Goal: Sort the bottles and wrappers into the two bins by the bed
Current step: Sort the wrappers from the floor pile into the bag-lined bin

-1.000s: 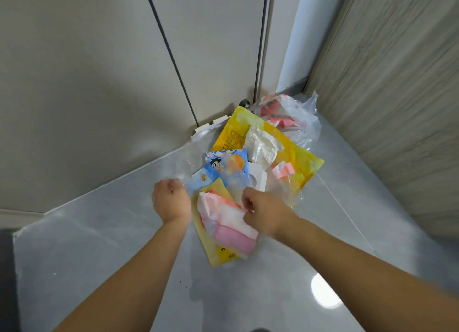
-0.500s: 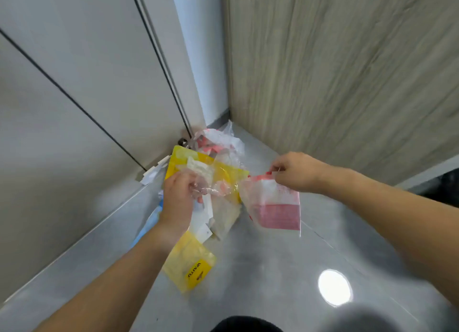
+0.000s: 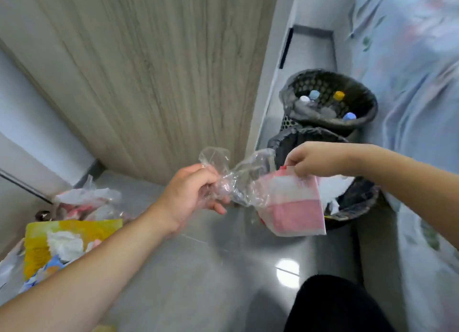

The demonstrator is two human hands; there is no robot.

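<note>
The left hand (image 3: 191, 195) clutches a crinkled clear film wrapper (image 3: 238, 180) while the right hand (image 3: 313, 159) pinches a glossy pink-and-white packet (image 3: 293, 207) beside the near black mesh bin (image 3: 357, 202).

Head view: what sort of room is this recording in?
Probably a bedroom corner at home: patterned bedding hangs at the right, two lined waste bins stand beside it on a glossy grey tiled floor, and a wood-grain panel rises behind.
</note>
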